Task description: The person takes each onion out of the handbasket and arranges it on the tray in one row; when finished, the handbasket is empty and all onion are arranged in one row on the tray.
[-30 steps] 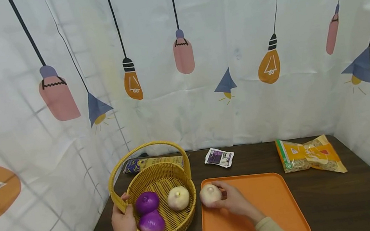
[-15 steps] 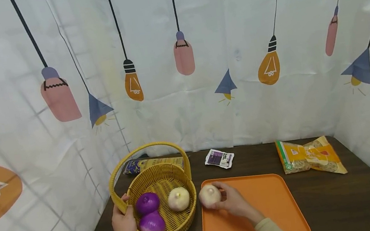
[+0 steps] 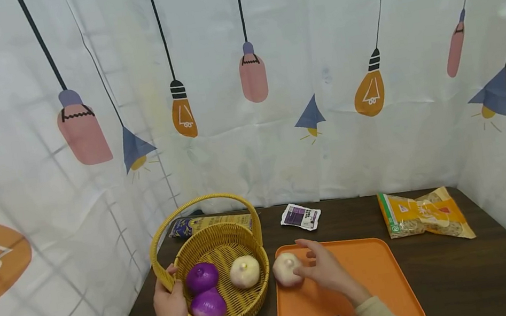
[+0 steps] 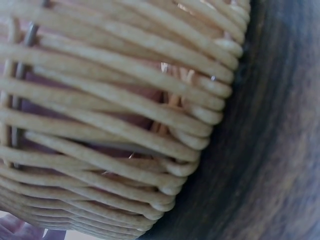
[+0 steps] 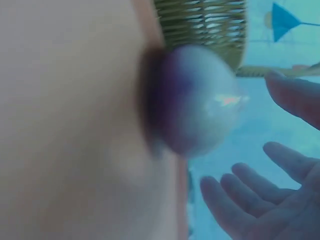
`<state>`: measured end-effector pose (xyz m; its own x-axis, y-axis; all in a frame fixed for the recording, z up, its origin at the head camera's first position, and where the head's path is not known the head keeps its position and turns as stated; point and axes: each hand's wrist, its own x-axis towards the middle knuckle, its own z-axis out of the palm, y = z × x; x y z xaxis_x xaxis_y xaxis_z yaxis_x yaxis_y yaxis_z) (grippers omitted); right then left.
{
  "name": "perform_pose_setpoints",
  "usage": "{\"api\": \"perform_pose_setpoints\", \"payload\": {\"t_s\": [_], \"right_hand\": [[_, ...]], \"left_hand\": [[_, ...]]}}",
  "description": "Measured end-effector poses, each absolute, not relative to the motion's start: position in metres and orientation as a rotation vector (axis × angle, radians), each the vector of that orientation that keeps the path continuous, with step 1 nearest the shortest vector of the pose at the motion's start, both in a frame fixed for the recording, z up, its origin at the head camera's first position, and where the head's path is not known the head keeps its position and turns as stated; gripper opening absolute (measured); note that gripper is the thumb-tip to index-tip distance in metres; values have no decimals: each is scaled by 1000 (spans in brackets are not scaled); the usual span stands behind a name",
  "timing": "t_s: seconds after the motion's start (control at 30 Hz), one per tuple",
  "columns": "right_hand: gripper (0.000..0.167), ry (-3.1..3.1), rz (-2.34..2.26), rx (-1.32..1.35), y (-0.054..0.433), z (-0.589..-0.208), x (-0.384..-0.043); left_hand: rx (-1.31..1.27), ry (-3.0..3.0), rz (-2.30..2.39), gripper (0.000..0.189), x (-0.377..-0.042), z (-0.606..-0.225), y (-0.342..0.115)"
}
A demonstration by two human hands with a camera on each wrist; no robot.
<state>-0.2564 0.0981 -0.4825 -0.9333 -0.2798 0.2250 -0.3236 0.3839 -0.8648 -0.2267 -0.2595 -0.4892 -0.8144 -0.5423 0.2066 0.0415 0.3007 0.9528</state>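
Note:
A white onion (image 3: pixel 286 269) sits at the left end of the orange tray (image 3: pixel 372 281). My right hand (image 3: pixel 307 259) hovers just right of it with fingers straightened and spread. In the right wrist view the fingers (image 5: pixel 250 200) stand apart from the onion (image 5: pixel 200 100). My left hand (image 3: pixel 168 297) grips the left rim of the yellow woven basket (image 3: pixel 206 243), thumb over the edge. Inside the basket lie two purple onions (image 3: pixel 202 277) (image 3: pixel 208 304) and another white onion (image 3: pixel 244 271). The left wrist view shows only the basket weave (image 4: pixel 115 125) against the dark table (image 4: pixel 280 150).
On the dark wooden table (image 3: pixel 469 279) a small purple-and-white packet (image 3: pixel 300 215) lies behind the tray. A yellow noodle bag (image 3: pixel 423 215) is at the back right. A long patterned packet (image 3: pixel 208 222) lies behind the basket. A printed curtain surrounds the table.
My right hand has let go of the white onion on the tray and spread its fingers. The onion, basket and left hand have stayed put.

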Motion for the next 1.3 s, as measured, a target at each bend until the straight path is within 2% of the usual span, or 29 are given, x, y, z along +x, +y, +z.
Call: {"api": "perform_pose_setpoints", "payload": {"t_s": [0.23, 0.4, 0.63, 1.1, 1.3], "right_hand": [[43, -2410, 1756, 596, 83, -456, -240], [39, -2357, 1866, 675, 62, -448, -232], [43, -2357, 1886, 826, 22, -448, -233], [55, -2661, 1580, 750, -26, -448, -258], [55, -2736, 1433, 745, -36, -451, -264]], "left_hand": [[445, -2068, -1537, 32, -227, -490, -259], [444, -2064, -1521, 31, -227, -489, -259], [452, -2069, -1510, 31, -227, -489, -259], [458, -2066, -1537, 34, -226, -489, -259], [453, -2068, -1521, 36, -225, -489, -257]]}}
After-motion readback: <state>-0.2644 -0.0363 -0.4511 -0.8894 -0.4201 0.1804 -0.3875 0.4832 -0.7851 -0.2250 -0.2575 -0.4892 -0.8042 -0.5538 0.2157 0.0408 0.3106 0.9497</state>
